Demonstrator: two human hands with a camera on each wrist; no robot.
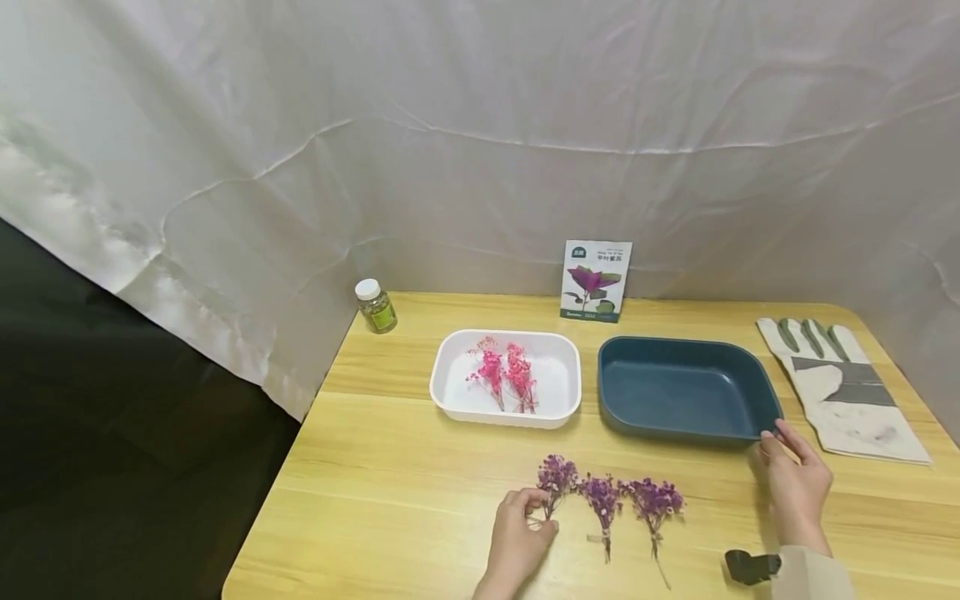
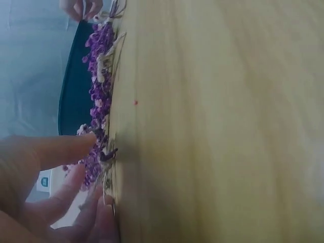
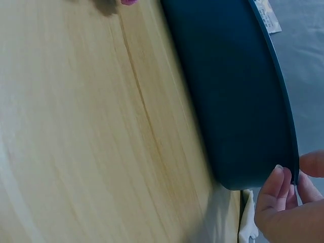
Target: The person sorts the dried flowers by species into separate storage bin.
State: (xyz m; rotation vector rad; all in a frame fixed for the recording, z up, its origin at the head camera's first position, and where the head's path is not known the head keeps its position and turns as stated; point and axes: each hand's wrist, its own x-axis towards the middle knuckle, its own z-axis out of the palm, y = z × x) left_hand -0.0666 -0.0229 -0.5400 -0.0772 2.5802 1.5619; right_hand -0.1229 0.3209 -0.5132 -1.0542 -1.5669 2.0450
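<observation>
Three small bunches of purple dried flowers lie in a row on the table; the left hand (image 1: pixel 517 537) has its fingers around the stems of the leftmost bunch (image 1: pixel 557 477). In the left wrist view the thumb and fingers of the left hand (image 2: pixel 55 187) stand on both sides of those stems. The middle bunch (image 1: pixel 602 497) and the right bunch (image 1: pixel 655 503) lie untouched. At the near right corner of the dark blue tray (image 1: pixel 675 392), the right hand (image 1: pixel 798 483) pinches the rim, as the right wrist view of the tray (image 3: pixel 233 91) also shows.
A white tray (image 1: pixel 457 400) holds pink dried flowers (image 1: pixel 517 371). A lidded jar (image 1: pixel 377 308) stands at the back left, a seed packet (image 1: pixel 596 282) leans at the back, and a glove (image 1: pixel 847 392) lies at the right.
</observation>
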